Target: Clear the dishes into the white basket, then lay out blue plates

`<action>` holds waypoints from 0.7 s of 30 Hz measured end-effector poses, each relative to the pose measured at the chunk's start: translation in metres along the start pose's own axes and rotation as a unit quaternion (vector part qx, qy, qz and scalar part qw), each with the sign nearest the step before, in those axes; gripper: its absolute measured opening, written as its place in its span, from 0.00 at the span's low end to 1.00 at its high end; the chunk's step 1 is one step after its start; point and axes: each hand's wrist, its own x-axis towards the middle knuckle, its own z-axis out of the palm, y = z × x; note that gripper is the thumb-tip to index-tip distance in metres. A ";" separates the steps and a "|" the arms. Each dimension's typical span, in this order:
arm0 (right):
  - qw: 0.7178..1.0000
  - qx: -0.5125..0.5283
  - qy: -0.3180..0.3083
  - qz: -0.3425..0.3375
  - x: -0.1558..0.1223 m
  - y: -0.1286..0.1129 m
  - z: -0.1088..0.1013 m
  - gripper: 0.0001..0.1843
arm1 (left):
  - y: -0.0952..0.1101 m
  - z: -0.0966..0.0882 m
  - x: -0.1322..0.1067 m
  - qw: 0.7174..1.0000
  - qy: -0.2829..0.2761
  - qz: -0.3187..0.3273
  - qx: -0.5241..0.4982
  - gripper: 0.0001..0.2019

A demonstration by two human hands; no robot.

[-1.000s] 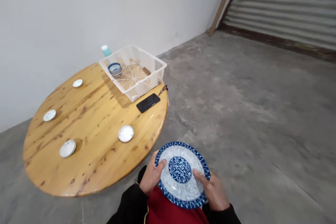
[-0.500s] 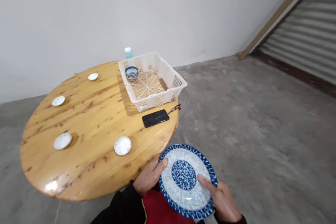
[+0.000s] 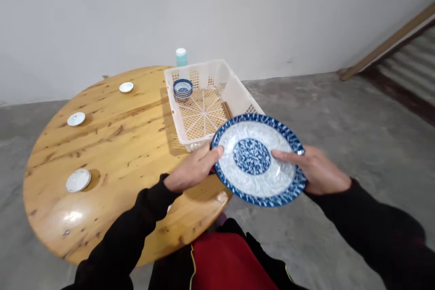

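I hold a large blue-and-white patterned plate [image 3: 258, 159] with both hands, just above the near right edge of a round wooden table [image 3: 112, 154]. My left hand [image 3: 192, 170] grips its left rim, thumb on top. My right hand [image 3: 314, 170] grips the right rim, thumb lying over the plate's face. The plate is in front of the near end of a white plastic basket [image 3: 207, 102], which holds a small stack of blue-and-white bowls [image 3: 182, 89] in its far corner.
Three small white saucers [image 3: 78, 180] [image 3: 76, 119] [image 3: 126, 87] lie on the table's left part. A teal bottle [image 3: 181, 57] stands behind the basket by the white wall. Grey concrete floor spreads to the right; a roller shutter [image 3: 414, 68] is at far right.
I have raised the plate from near my lap and carried it forward over the table edge by the basket. The plate and my left arm now hide the phone and the nearest saucer.
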 end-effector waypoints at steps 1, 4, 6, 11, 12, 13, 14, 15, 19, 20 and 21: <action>1.000 0.006 -0.002 0.004 0.012 -0.016 0.006 0.16 | 0.006 -0.004 0.010 1.000 0.008 -0.002 -0.010 0.10; 1.000 0.001 -0.001 -0.008 0.049 -0.058 0.027 0.11 | 0.017 -0.015 0.041 0.999 0.035 -0.013 -0.040 0.10; 1.000 -0.015 -0.017 -0.017 0.077 -0.079 0.040 0.09 | 0.018 -0.022 0.063 0.996 0.068 -0.009 -0.056 0.11; 0.991 -0.038 -0.121 -0.030 0.168 -0.099 0.066 0.09 | -0.001 -0.040 0.118 0.981 0.170 -0.018 -0.093 0.11; 0.989 -0.047 -0.139 -0.028 0.188 -0.098 0.071 0.09 | -0.006 -0.043 0.128 0.976 0.191 -0.029 -0.099 0.11; 0.986 -0.060 -0.154 -0.023 0.207 -0.095 0.076 0.08 | -0.012 -0.044 0.137 0.971 0.212 -0.042 -0.106 0.11; 0.983 -0.074 -0.168 -0.017 0.225 -0.092 0.081 0.08 | -0.017 -0.046 0.144 0.964 0.233 -0.058 -0.113 0.10; 0.980 -0.087 -0.181 -0.013 0.242 -0.087 0.086 0.09 | -0.022 -0.047 0.151 0.957 0.254 -0.074 -0.121 0.09; 0.970 -0.112 -0.216 0.000 0.296 -0.064 0.107 0.10 | -0.041 -0.047 0.173 0.918 0.342 -0.139 -0.143 0.05; 0.968 -0.119 -0.221 0.005 0.306 -0.058 0.111 0.10 | -0.046 -0.048 0.177 0.905 0.367 -0.154 -0.151 0.04; 0.966 -0.129 -0.225 0.012 0.315 -0.053 0.116 0.11 | -0.050 -0.048 0.182 0.891 0.392 -0.168 -0.159 0.03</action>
